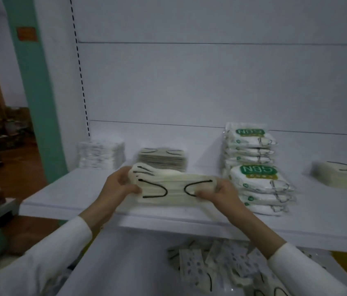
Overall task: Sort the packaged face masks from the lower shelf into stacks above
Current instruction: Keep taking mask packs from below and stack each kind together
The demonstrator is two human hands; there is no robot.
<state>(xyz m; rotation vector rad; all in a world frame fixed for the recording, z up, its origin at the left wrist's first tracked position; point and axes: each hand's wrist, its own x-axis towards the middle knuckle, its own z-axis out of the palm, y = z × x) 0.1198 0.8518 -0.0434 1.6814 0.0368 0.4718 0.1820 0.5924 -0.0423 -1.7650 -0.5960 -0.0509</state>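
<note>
Setting: we log a shop or stockroom — white retail shelf [61,201] with a slotted upright [81,71] behind it, N95 packs [258,182] stacked by kind, loose packaged masks [221,263] heaped on the lower shelf [125,263], a green pillar [34,92] at the left.

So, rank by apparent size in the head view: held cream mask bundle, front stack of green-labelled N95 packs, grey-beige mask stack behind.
Cream mask bundle and front N95 stack: alike, unranked.
Grey-beige mask stack: smallest, but farther back.

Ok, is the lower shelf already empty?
Not empty: many loose mask packets lie scattered on the lower shelf.
</note>
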